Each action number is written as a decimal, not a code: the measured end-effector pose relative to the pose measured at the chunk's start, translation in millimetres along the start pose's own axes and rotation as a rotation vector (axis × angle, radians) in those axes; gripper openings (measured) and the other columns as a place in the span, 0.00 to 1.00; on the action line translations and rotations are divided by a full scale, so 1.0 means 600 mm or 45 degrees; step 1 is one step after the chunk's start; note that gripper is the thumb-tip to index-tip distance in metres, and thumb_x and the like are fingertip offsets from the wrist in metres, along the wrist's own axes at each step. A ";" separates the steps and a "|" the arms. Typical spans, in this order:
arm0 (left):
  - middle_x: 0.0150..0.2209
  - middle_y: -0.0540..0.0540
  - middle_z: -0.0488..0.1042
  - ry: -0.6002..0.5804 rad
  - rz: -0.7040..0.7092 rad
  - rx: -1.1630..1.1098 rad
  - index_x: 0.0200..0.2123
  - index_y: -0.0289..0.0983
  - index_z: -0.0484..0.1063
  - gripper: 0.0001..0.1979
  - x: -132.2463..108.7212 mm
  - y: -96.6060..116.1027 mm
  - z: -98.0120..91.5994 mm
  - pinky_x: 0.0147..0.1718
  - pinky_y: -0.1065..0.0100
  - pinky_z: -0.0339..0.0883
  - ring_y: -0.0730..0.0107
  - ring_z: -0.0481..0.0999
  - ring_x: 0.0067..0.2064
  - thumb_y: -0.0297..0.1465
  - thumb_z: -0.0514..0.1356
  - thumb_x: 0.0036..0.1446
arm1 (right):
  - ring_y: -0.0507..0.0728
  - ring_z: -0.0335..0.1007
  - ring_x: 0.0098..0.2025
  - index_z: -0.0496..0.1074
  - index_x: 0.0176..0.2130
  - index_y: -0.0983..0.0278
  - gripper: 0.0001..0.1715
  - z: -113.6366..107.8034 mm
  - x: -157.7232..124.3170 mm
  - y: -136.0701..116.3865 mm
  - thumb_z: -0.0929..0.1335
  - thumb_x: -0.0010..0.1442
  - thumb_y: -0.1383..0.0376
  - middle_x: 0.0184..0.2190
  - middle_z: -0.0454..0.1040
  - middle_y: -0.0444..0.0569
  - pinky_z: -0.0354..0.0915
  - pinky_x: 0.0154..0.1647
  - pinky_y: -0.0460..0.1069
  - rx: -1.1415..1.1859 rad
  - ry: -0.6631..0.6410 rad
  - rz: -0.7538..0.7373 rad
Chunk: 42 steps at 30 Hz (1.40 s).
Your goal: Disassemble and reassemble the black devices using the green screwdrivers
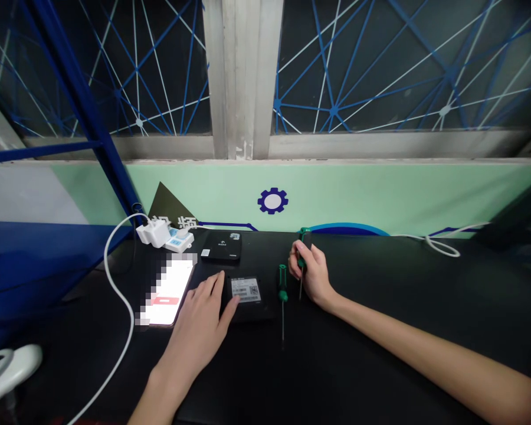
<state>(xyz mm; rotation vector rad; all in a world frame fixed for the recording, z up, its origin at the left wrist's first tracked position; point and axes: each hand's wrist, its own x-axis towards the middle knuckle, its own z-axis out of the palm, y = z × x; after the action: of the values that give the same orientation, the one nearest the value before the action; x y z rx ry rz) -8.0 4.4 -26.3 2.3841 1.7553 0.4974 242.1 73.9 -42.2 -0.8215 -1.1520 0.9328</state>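
Note:
My right hand (pixel 310 268) is closed around the green and black handle of a screwdriver (pixel 301 260), whose thin shaft points down toward the table. To the left of it a second screwdriver (pixel 282 289) with a green and black handle lies on the table, its shaft toward me. My left hand (pixel 207 310) lies with its fingers stretched out at the left side of a flat black box (pixel 252 311). The thumb rests against the box, near the white printed label (pixel 245 289) on its top. Whether the other fingertips touch the box is hard to see.
Behind the left hand lie a black device (pixel 222 247) and a lit phone (pixel 172 295). A white charger (pixel 154 234) sits in a power strip (pixel 179 241), its cable (pixel 128 330) curving toward me. A white object (pixel 15 369) stands left; another white cable (pixel 442 251) lies back right.

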 end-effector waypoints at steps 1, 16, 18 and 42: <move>0.65 0.35 0.66 -0.006 -0.002 0.002 0.69 0.35 0.56 0.33 0.000 0.000 -0.001 0.59 0.47 0.64 0.47 0.68 0.63 0.49 0.42 0.71 | 0.48 0.51 0.15 0.64 0.29 0.61 0.21 -0.001 0.001 0.001 0.67 0.66 0.50 0.11 0.58 0.36 0.51 0.19 0.45 0.004 0.000 0.008; 0.64 0.34 0.67 -0.041 0.003 -0.009 0.69 0.32 0.57 0.33 0.000 0.004 -0.008 0.59 0.47 0.63 0.47 0.66 0.64 0.47 0.43 0.71 | 0.50 0.60 0.17 0.67 0.41 0.60 0.10 -0.001 0.005 -0.007 0.69 0.59 0.60 0.19 0.69 0.37 0.57 0.19 0.45 -0.001 0.048 0.058; 0.63 0.34 0.68 -0.039 0.011 0.011 0.68 0.32 0.57 0.32 0.000 0.005 -0.010 0.58 0.47 0.64 0.47 0.67 0.64 0.46 0.43 0.71 | 0.49 0.59 0.17 0.68 0.41 0.59 0.11 -0.003 0.006 -0.005 0.69 0.56 0.64 0.21 0.69 0.37 0.57 0.20 0.45 -0.005 0.056 0.024; 0.63 0.35 0.69 0.023 0.036 0.014 0.67 0.34 0.59 0.27 0.004 0.005 -0.003 0.57 0.49 0.65 0.50 0.69 0.62 0.40 0.42 0.72 | 0.55 0.70 0.29 0.75 0.28 0.62 0.06 0.001 0.005 -0.002 0.67 0.51 0.65 0.27 0.76 0.46 0.63 0.34 0.50 -0.752 -0.224 -0.016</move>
<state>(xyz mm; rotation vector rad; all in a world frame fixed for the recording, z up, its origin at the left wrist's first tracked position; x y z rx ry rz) -5.4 5.6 -23.1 2.4226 1.7378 0.5162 241.9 76.1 -39.7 -1.2176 -1.6198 0.6638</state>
